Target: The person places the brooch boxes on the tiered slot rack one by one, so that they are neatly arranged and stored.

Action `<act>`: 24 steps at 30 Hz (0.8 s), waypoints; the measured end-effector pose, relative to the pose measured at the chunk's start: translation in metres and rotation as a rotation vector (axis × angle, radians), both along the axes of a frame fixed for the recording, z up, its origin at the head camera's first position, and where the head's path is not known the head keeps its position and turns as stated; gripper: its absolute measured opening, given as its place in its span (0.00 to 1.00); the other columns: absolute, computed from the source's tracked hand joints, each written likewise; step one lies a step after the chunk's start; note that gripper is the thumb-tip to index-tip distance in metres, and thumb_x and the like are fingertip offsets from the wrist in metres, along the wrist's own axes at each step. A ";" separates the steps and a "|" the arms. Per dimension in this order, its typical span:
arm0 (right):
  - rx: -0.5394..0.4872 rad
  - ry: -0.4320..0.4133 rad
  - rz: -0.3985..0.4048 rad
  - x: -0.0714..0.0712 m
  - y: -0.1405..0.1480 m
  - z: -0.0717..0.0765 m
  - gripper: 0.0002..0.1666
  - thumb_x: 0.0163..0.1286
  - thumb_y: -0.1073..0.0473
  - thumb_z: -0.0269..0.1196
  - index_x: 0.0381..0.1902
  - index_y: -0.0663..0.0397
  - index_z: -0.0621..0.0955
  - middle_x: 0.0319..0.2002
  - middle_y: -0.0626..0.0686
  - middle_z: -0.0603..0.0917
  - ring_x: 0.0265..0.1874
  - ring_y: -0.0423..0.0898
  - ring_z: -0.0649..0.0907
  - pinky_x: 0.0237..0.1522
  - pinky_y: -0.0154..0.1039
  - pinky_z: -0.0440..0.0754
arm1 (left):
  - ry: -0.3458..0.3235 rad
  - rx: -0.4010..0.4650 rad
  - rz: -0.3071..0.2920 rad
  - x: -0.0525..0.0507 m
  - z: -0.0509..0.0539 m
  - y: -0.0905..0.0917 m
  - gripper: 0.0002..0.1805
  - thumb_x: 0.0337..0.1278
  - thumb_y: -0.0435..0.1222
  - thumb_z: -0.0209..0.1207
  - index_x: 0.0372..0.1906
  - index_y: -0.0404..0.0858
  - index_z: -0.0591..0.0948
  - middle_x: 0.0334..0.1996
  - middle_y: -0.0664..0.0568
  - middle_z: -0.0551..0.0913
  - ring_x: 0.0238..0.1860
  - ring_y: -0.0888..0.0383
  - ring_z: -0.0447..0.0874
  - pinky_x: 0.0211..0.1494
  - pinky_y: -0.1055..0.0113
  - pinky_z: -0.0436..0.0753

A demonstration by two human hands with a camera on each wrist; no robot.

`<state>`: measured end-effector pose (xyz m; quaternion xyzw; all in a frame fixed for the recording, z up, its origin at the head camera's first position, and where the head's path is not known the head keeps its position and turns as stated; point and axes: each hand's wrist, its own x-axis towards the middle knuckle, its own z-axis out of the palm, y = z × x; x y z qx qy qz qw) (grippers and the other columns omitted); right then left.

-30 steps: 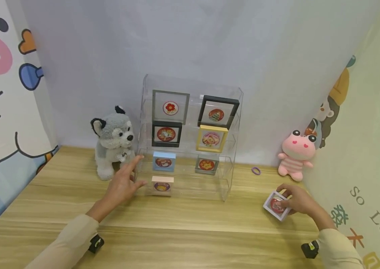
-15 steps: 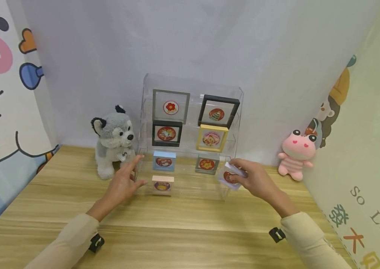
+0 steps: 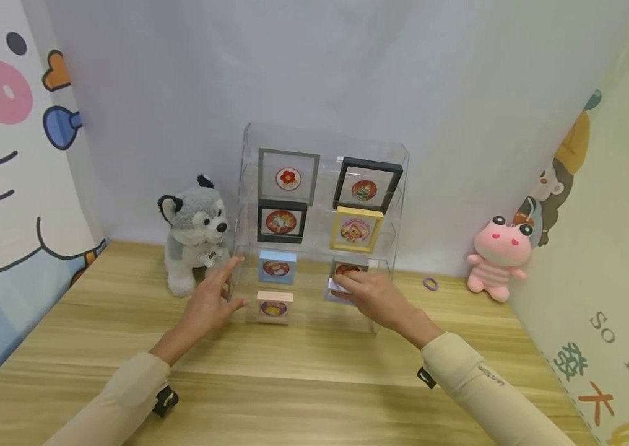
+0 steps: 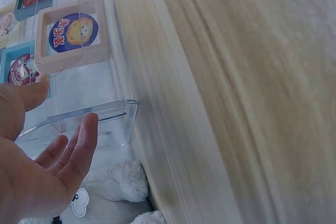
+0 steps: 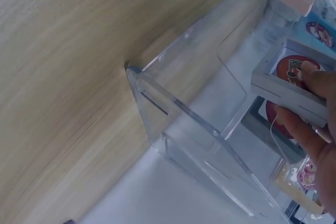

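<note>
My right hand [image 3: 381,300] pinches a small pale lilac display frame [image 3: 334,293] with a red round picture, thumb on its front in the right wrist view. It holds the frame at the lower right of a clear tiered rack [image 3: 310,313], just below and in front of a small grey frame [image 3: 351,265]. My left hand [image 3: 205,310] is at the rack's left side, fingers and thumb spread and extended. In the left wrist view its thumb is close to the pale pink frame [image 4: 73,35]; whether it touches the rack I cannot tell.
Higher on the rack stand blue [image 3: 277,267], yellow [image 3: 356,229], black [image 3: 281,221] and other frames. A husky plush [image 3: 197,229] sits close on the left. A purple ring [image 3: 430,284] and a pink plush [image 3: 498,260] are to the right.
My right hand has carried the lilac frame leftward from the table near the pink plush to the rack's lower right. The left hand has stayed at the rack's left side.
</note>
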<state>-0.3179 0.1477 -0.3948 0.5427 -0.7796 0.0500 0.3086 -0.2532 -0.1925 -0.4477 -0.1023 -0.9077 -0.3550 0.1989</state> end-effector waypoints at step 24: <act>0.054 -0.082 0.016 0.001 0.001 -0.039 0.21 0.55 0.61 0.76 0.46 0.55 0.82 0.37 0.50 0.86 0.33 0.44 0.86 0.34 0.37 0.84 | -0.019 0.002 -0.005 0.000 0.001 -0.001 0.47 0.49 0.33 0.74 0.74 0.42 0.63 0.46 0.36 0.78 0.31 0.52 0.80 0.33 0.61 0.79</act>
